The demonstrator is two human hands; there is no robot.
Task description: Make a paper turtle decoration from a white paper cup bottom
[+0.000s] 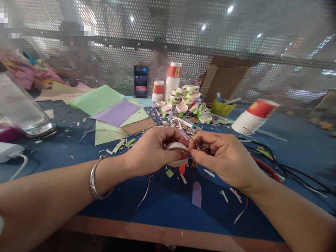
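Note:
My left hand (153,150) is closed around a small white paper cup piece (177,147), held above the blue table (162,203). A silver bangle (95,178) sits on that wrist. My right hand (223,157) pinches a thin dark tool, probably small scissors (201,146), with its tip at the cup's rim. The two hands meet at the centre of the view. Paper scraps (196,194) lie right under them.
A heap of cut cup bottoms with green bits (187,103) lies behind the hands. Stacked red-and-white cups (173,80) stand further back, another cup (253,117) lies tipped at right. Coloured paper sheets (112,110), a clear container (21,108), cables (288,171), a perforated screen behind.

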